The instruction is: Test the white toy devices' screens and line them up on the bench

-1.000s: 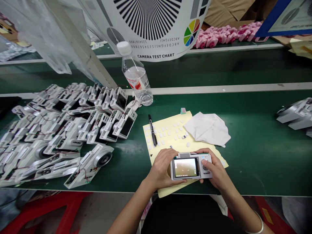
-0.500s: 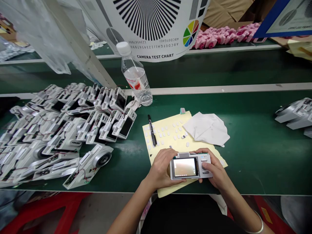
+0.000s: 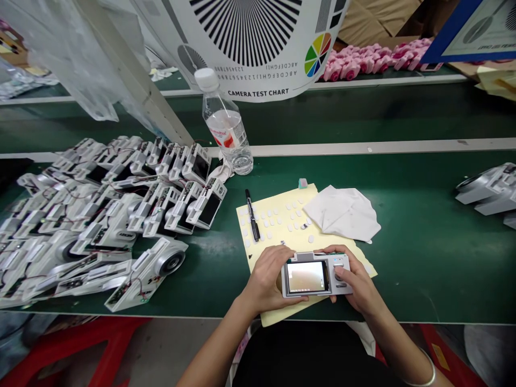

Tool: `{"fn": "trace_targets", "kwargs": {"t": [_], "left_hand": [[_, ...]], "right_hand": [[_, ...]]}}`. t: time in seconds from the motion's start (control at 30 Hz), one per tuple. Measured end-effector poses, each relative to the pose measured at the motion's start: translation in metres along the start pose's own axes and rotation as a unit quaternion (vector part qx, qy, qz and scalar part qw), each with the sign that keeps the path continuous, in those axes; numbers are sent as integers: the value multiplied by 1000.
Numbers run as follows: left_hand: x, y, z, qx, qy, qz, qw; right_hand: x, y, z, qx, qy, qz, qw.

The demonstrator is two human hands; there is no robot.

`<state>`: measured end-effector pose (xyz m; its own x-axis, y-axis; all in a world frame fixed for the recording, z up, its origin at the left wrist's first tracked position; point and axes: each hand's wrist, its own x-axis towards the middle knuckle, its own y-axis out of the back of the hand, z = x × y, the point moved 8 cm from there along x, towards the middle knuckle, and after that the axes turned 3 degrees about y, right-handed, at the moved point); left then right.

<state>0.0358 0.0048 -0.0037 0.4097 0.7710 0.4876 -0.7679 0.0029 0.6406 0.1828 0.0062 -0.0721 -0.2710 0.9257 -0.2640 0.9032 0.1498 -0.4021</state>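
Observation:
A silver digital camera (image 3: pixel 307 276) with its rear screen lit is held between both hands above the table's front edge. My left hand (image 3: pixel 266 279) grips its left end, fingers on top and thumb below. Around the right end is my right hand (image 3: pixel 358 282), its thumb on the buttons beside the screen. Beneath lies a yellow sheet (image 3: pixel 274 231) dotted with small white stickers. A black marker (image 3: pixel 252 216) rests on the sheet, and a white cloth (image 3: pixel 342 213) overlaps its right side. The lens side of the camera is hidden.
Several white, partly opened cameras (image 3: pixel 121 215) crowd the table's left side. A water bottle (image 3: pixel 228 129) stands behind the sheet. More camera bodies (image 3: pixel 489 188) lie at the far right. A camera test chart (image 3: pixel 258 94) hangs at the back, and pink toy-like items (image 3: pixel 363 62) fill the shelf.
Both hands keep the camera in nearly the same place. The picture on its lit screen differs slightly, and the whole view has shifted a little.

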Motion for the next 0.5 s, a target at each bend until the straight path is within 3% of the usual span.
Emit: {"fn": "trace_targets", "kwargs": {"t": [0.2,0.5], "left_hand": [[0,0,2,13,-13,8,1000],[0,0,1,13,-4,2,1000]], "right_hand": [[0,4,2,-22,-15,34,999],[-1,2,0,-33,-29,29,999]]}}
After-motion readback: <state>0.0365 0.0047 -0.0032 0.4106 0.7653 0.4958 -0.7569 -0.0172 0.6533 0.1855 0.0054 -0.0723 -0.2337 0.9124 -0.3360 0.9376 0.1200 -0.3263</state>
